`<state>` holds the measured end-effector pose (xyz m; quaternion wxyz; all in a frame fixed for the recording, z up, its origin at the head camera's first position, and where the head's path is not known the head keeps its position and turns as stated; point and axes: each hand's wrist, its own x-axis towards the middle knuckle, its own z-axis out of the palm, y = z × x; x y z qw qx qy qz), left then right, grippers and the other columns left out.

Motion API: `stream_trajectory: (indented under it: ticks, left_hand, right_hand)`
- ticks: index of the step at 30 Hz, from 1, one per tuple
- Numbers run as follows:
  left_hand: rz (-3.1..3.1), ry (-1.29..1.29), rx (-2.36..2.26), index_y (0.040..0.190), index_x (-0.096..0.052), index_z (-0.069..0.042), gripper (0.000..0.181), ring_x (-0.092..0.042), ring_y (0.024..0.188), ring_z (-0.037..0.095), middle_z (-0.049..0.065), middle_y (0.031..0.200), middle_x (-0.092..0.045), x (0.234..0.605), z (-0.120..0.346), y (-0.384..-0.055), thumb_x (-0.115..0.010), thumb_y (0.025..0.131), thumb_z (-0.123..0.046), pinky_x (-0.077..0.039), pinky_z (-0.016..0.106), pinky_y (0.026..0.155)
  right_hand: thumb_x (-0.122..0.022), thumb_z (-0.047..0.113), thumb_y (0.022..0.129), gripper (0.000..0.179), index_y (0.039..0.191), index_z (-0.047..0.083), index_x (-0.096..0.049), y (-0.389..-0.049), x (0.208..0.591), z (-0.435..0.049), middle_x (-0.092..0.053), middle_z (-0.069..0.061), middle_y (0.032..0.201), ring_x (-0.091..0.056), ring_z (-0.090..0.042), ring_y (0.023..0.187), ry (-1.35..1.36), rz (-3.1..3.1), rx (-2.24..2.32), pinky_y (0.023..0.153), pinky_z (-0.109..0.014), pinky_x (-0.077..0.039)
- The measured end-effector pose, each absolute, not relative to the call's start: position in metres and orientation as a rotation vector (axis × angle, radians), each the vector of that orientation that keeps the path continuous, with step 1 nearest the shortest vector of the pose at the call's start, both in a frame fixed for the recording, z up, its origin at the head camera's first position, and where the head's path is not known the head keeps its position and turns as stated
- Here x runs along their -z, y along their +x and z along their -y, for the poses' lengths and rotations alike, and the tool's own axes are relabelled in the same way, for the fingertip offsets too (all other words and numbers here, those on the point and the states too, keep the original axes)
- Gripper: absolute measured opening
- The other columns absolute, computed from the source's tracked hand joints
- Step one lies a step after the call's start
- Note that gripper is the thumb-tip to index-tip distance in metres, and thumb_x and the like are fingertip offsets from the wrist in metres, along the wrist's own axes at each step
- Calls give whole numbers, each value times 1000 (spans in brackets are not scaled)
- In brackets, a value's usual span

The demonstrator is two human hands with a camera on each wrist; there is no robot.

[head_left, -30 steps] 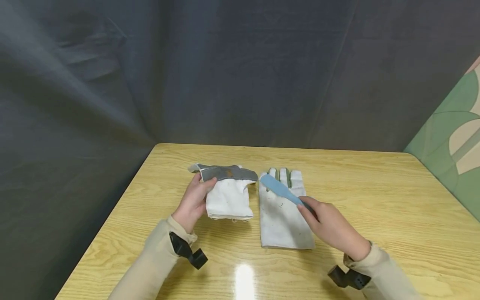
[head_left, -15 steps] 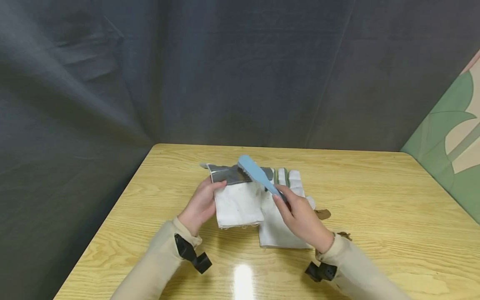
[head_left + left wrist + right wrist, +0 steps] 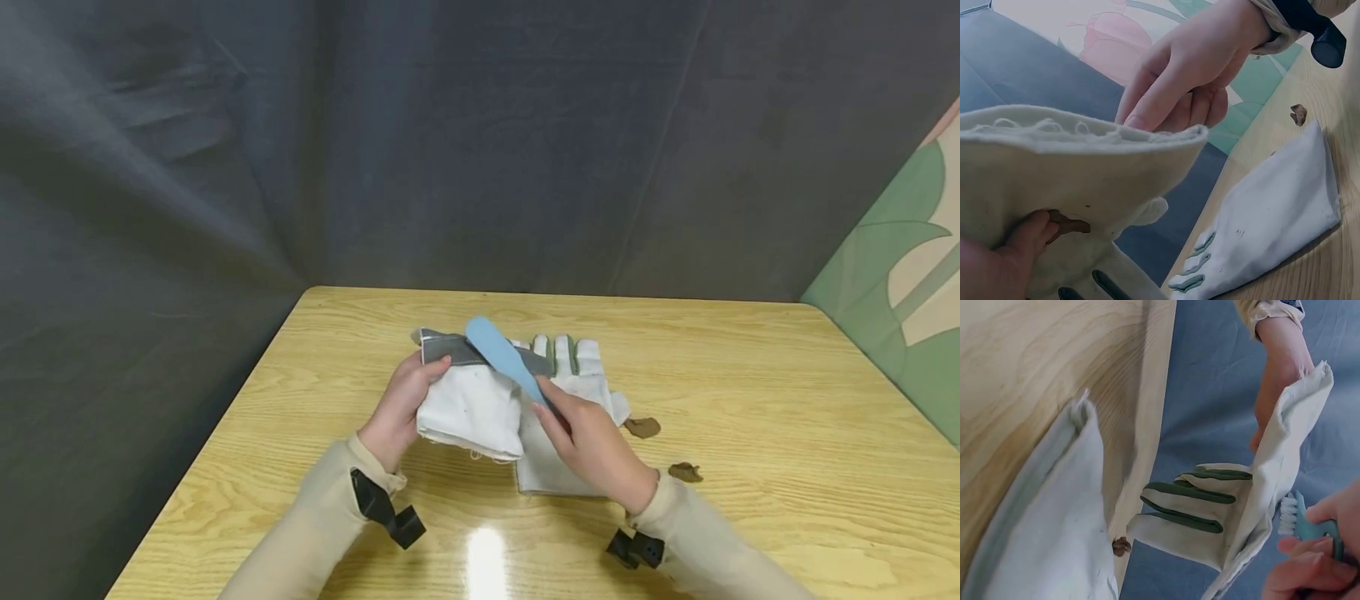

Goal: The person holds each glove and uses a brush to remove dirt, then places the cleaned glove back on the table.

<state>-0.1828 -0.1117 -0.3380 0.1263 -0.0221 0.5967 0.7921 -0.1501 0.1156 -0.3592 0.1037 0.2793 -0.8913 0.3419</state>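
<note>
My left hand (image 3: 401, 404) grips a white work glove (image 3: 472, 408) with a grey band, raised above the table; its green-trimmed fingers hang down in the right wrist view. A brown scrap (image 3: 1069, 226) shows on the glove beside my left fingertips. My right hand (image 3: 600, 437) holds a blue brush (image 3: 498, 354) by its handle, the head lying across the grey band. White bristles (image 3: 1287, 515) face the glove in the right wrist view; whether they touch is hard to tell. A second glove (image 3: 558, 467) lies flat on the table, partly behind my right hand.
Two brown scraps (image 3: 642, 427) lie on the wooden table (image 3: 787, 375), right of the flat glove. A dark curtain (image 3: 525, 150) hangs behind the table and along its left side. Patterned cloth (image 3: 915, 275) covers the right side.
My right hand has carried the brush left, from over the flat glove to the raised glove's grey band. The raised glove has shifted slightly right and tilted. Brown scraps have come into view.
</note>
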Motion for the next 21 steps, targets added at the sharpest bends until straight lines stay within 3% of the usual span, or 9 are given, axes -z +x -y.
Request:
stream_trajectory:
  ticks: [5,8,17,21]
  left_hand:
    - [-1785,-82,-2323,141,-29,2,45,-61,81,2,2,103,-59,337,107,-181,-35,99,-12,-52,19,73]
    - [-1832,-102,-2324,138,-30,3,43,-60,79,3,1,100,-59,337,106,-182,-37,98,-11,-51,19,72]
    - [-1906,-167,-2465,141,-24,-4,43,-57,93,0,16,134,-46,330,122,-190,-33,100,-12,-49,17,80]
    - [-1921,-140,-2427,141,-23,-4,43,-57,95,2,19,138,-43,329,121,-189,-33,100,-12,-48,18,81]
  right_hand:
    - [-48,13,98,42,133,-7,-44,-146,358,-124,-43,7,60,-24,4,46,828,2633,-961,45,-16,-33]
    - [-48,14,98,42,134,-7,-44,-144,358,-128,-43,8,59,-24,4,46,823,2640,-964,45,-16,-33]
    - [-49,17,98,39,133,1,-50,-135,361,-141,-38,12,57,-23,6,45,853,2663,-978,42,-15,-31]
    - [-49,11,97,37,132,0,-50,-141,357,-143,-34,11,55,-20,6,46,829,2560,-1003,41,-15,-29]
